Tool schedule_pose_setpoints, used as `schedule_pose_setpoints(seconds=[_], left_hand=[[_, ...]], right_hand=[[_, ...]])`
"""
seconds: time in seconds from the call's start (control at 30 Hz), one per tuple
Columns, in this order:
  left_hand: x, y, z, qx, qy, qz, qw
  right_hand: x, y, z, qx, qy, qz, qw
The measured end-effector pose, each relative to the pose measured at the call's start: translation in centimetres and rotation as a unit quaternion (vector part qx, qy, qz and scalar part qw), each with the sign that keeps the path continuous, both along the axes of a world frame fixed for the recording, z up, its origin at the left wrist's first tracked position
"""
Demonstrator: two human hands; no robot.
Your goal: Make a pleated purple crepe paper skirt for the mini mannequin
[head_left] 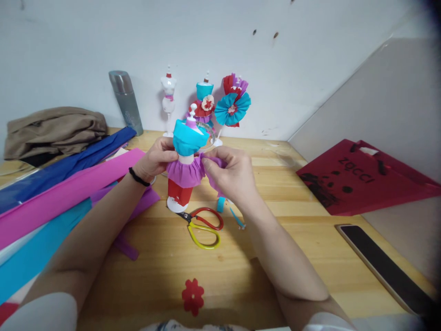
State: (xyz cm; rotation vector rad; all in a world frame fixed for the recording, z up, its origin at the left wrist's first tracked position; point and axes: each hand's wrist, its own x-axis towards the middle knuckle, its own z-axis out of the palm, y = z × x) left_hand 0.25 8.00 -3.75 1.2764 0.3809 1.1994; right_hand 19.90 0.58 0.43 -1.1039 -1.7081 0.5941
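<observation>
Mannequin [186, 159], one: held near scissors [203, 226]. Left hand [159, 156]: gripping its waist, fingers probably wrapped behind. Right hand [232, 174]: pinching purple ruffle [186, 174], gathered below the waist. Sound handling: small, even pleats, steady tension.

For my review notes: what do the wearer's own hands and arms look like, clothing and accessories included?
Both the left hand and right hand are ungloved, with bare forearms. A thin black band circles the left wrist; none shows on the right. White sleeves appear on both arms near the picture's bottom edge.
</observation>
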Motion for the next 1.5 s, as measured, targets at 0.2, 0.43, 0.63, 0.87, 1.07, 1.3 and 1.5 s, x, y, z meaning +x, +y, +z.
schedule_pose_setpoints(seconds=[0.2,0.43,0.63,0.87,1.07,1.3,1.5], left_hand=[[-0.2,0.2,-0.1,0.004,0.011,0.013,1.000],[-0.3,0.2,-0.1,0.005,0.016,0.001,1.000],[-0.2,0.3,-0.1,0.007,0.005,-0.003,1.000],[-0.3,0.3,0.1,0.015,0.012,-0.013,1.000],[-0.5,0.3,0.0,0.016,0.020,-0.004,1.000],[-0.5,0.4,-0.1,0.020,0.002,-0.028,0.999],[-0.3,0.0,0.3,0.011,0.000,-0.029,1.000]], right_hand=[[0.0,-0.1,0.0,0.008,-0.005,0.007,1.000],[-0.1,-0.2,0.1,0.015,0.001,0.011,1.000],[-0.1,-0.4,0.2,0.012,-0.003,0.023,1.000],[0.2,-0.9,0.8,0.030,-0.016,0.028,0.999],[0.3,-1.5,0.9,0.047,-0.069,0.003,0.997],[-0.2,-2.7,1.2,0.084,-0.130,-0.006,0.988],[-0.4,-4.4,2.1,0.052,-0.176,0.027,0.983]])
